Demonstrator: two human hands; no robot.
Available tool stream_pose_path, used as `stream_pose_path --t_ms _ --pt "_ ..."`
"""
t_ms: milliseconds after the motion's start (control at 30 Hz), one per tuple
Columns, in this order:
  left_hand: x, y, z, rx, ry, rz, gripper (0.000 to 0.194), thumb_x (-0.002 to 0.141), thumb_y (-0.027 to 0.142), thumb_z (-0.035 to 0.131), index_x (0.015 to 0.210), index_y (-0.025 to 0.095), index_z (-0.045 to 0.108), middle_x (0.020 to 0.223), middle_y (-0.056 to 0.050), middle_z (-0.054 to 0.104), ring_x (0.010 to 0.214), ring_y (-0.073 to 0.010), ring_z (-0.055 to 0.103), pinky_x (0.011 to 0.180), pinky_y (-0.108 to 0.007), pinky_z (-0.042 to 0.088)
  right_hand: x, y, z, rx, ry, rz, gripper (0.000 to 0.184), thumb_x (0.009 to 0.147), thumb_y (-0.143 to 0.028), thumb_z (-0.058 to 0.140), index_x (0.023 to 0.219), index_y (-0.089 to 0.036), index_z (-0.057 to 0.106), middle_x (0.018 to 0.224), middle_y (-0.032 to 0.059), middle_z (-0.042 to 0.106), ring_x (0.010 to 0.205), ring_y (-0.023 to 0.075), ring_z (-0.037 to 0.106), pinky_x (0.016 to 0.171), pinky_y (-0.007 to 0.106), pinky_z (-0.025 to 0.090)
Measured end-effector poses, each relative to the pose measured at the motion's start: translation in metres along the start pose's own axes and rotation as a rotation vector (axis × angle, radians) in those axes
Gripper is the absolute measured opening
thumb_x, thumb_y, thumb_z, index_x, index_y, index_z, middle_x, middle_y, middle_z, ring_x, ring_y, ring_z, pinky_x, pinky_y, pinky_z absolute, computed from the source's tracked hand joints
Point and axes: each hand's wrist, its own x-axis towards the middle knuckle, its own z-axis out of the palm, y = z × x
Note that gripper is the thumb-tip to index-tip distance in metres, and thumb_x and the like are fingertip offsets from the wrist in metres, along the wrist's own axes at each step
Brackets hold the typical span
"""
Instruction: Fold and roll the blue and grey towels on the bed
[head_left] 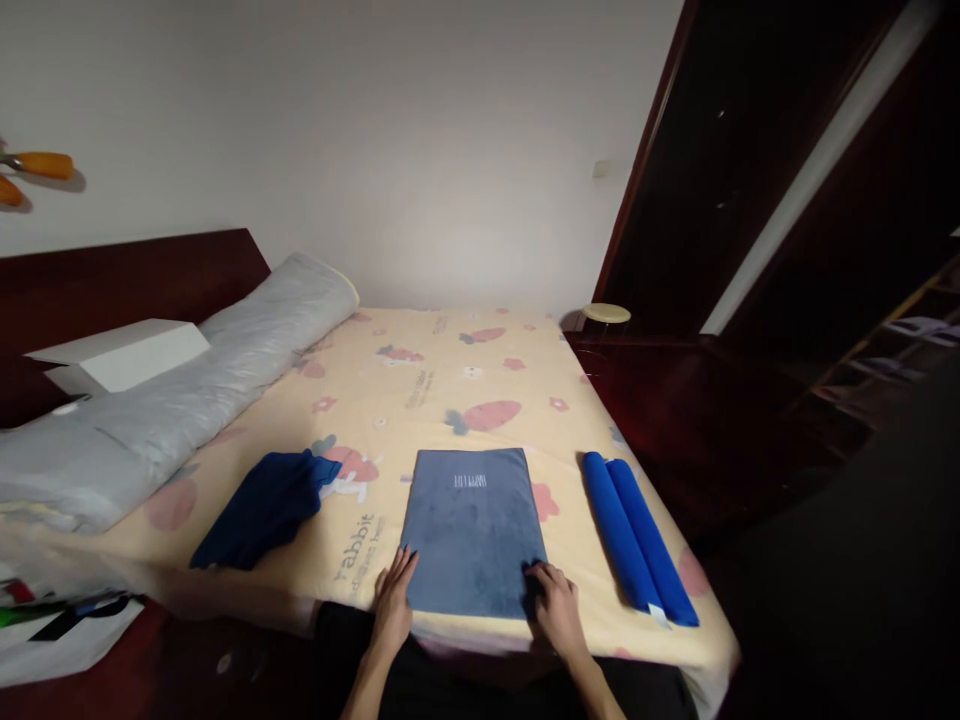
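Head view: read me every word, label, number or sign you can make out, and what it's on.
"HAPPY LIFE": on the flat grey-blue piece.
"rabbit": on the patterned bedsheet; the line under it is too blurred to read.
Other lettering farther back on the bedsheet: too small.
White tag at the blue rolls: nothing legible.

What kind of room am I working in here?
Most likely a bedroom: there's a wide bed with a cream carrot-patterned sheet, a dark reddish-brown wooden headboard and a long grey padded bedding roll lying near it.
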Motion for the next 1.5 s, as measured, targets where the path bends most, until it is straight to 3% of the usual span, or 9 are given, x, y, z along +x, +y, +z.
stream_pose_path --t_ms 133,400,567,733,867,967,1100,1333,1500 --pt "0.012 0.032 -0.004 0.047 0.058 0.06 0.088 0.066 -0.008 0.036 0.148 0.025 0.036 0.157 -0.003 0.033 0.148 -0.0161 0.019 0.12 -0.043 0.023 0.019 -0.032 -0.008 -0.021 -0.027 -0.05 0.045 0.071 -0.01 0.04 0.106 -0.022 0.066 0.117 0.007 0.064 0.114 0.0236 0.054 0.098 0.037 0.036" --pt "0.05 0.115 0.02 0.074 -0.203 0.203 0.081 0.072 -0.003 0.031 0.15 0.017 0.029 0.159 -0.005 0.023 0.148 -0.0167 0.018 0.122 -0.044 0.02 0.054 -0.101 0.016 -0.065 -0.145 -0.167 0.066 0.067 -0.007 0.042 0.129 -0.022 0.056 0.134 0.0085 0.055 0.124 0.0235 0.046 0.102 0.036 0.031" --pt "0.053 0.087 0.03 0.081 -0.221 0.266 0.082 0.069 0.001 0.038 0.149 0.021 0.033 0.158 -0.002 0.028 0.147 -0.0171 0.023 0.122 -0.044 0.022 0.051 -0.083 0.023 -0.07 -0.154 -0.174 0.062 0.07 -0.012 0.043 0.13 -0.024 0.056 0.138 0.0072 0.054 0.127 0.0246 0.045 0.106 0.039 0.029" --pt "0.042 0.031 0.02 0.093 -0.048 0.308 0.078 0.072 0.004 0.04 0.146 0.029 0.038 0.155 0.002 0.038 0.143 -0.016 0.034 0.119 -0.043 0.03 0.04 -0.026 0.01 -0.072 -0.09 -0.139 0.054 0.079 -0.019 0.042 0.13 -0.023 0.057 0.136 0.0084 0.055 0.125 0.0253 0.048 0.104 0.04 0.033" --pt "0.036 0.011 0.013 0.116 0.07 0.228 0.067 0.078 0.01 0.041 0.141 0.029 0.046 0.15 0.001 0.046 0.138 -0.0171 0.042 0.115 -0.041 0.038 0.031 0.008 0.001 -0.067 -0.012 -0.096 0.049 0.083 -0.023 0.041 0.129 -0.025 0.058 0.132 0.0085 0.058 0.122 0.0261 0.05 0.101 0.042 0.037" --pt "0.038 0.013 0.013 0.136 0.148 0.153 0.057 0.078 0.012 0.042 0.131 0.025 0.059 0.141 -0.002 0.057 0.131 -0.0203 0.051 0.112 -0.041 0.042 0.029 0.009 -0.004 -0.101 0.019 -0.048 0.049 0.082 -0.021 0.042 0.127 -0.025 0.059 0.129 0.0086 0.06 0.12 0.0267 0.052 0.1 0.043 0.038" --pt "0.049 0.038 0.021 0.148 0.177 0.1 0.053 0.077 0.012 0.042 0.124 0.021 0.064 0.136 -0.007 0.062 0.128 -0.0237 0.054 0.11 -0.042 0.044 0.04 -0.022 -0.005 -0.143 0.017 -0.017 0.049 0.077 -0.016 0.043 0.121 -0.023 0.063 0.128 0.0102 0.061 0.12 0.0275 0.052 0.102 0.042 0.036" --pt "0.075 0.099 0.042 0.102 -0.121 0.268 0.082 0.067 0.003 0.04 0.148 0.02 0.036 0.158 -0.001 0.029 0.147 -0.0174 0.024 0.122 -0.043 0.023 0.062 -0.085 0.018 -0.025 -0.207 -0.163 0.062 0.081 -0.022 0.042 0.143 -0.027 0.045 0.153 0.0044 0.041 0.14 0.0238 0.035 0.114 0.045 0.024" --pt "0.071 0.071 0.031 0.156 -0.181 0.252 0.077 0.076 0.004 0.035 0.148 0.031 0.033 0.159 0.004 0.026 0.147 -0.0162 0.024 0.122 -0.047 0.021 0.058 -0.063 0.03 -0.038 -0.22 -0.167 0.055 0.092 -0.035 0.036 0.147 -0.03 0.039 0.156 0.0026 0.034 0.143 0.0236 0.03 0.116 0.048 0.023"
